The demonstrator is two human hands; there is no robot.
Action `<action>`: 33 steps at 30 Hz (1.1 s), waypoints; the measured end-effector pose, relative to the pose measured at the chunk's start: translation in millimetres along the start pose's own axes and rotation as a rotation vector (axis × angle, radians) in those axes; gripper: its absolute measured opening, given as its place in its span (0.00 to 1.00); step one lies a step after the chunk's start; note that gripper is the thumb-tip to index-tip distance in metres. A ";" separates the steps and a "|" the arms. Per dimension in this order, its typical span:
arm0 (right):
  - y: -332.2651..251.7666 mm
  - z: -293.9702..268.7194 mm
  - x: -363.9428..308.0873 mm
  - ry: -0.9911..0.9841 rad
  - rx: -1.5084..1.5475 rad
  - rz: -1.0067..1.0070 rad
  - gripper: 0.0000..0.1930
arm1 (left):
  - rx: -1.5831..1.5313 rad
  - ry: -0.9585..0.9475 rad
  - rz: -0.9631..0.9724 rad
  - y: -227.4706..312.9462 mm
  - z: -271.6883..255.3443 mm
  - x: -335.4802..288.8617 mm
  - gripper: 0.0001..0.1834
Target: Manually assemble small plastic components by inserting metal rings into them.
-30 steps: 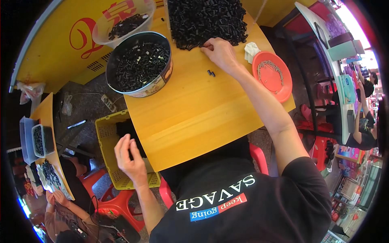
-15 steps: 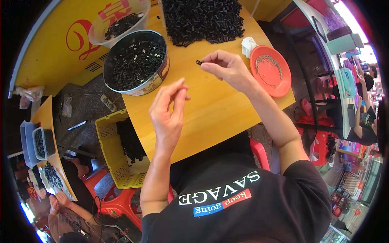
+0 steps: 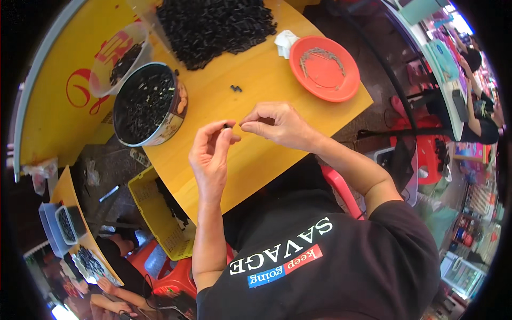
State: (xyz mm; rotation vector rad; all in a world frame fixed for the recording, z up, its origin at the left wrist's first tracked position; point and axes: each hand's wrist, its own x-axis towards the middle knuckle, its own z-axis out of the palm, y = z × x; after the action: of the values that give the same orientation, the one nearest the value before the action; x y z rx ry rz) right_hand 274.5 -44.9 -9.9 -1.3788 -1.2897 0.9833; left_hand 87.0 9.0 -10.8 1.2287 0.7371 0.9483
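Note:
My left hand (image 3: 209, 160) is closed, pinching a small black plastic piece (image 3: 228, 126) between thumb and fingertips. Close to its right, my right hand (image 3: 280, 126) is closed too, thumb against forefinger. Whatever sits in that pinch is too small to make out. A narrow gap separates the two sets of fingertips above the yellow table (image 3: 181, 178). Beyond them, one or two small black pieces (image 3: 236, 88) lie loose on the tabletop. Thin pale pins (image 3: 322, 52) form an arc in a red plate (image 3: 322, 81) at the far right of the table.
Far back lies a big heap of black pieces (image 3: 213, 29). Left of my hands stands a round tin (image 3: 172, 118) of black pieces, with a clear bowl (image 3: 100, 80) behind. A crumpled tissue (image 3: 286, 42) touches the plate. A yellow crate (image 3: 154, 213) is below the table.
My right hand has come down toward my left, and a black piece now shows in my left fingertips. Loose black pieces now lie on the table. The whole view has shifted and turned.

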 end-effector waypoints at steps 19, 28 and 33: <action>39.8 -171.5 -17.8 0.236 -0.862 -0.217 0.06 | 0.033 0.005 -0.094 -40.2 -12.9 -6.0 0.10; 50.4 -171.4 -7.3 0.181 -1.030 -0.205 0.05 | 0.043 -0.015 -0.081 -29.5 -6.9 -9.4 0.10; 14.4 -136.1 -8.4 0.186 -0.644 -0.150 0.08 | -0.014 -0.065 -0.095 -16.8 5.6 -10.0 0.09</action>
State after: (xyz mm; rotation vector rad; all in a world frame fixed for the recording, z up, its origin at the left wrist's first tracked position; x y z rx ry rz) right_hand 408.8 -69.3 3.2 -1.7674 -1.6111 0.3244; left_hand 90.8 -3.5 -26.4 1.1964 0.7302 0.8308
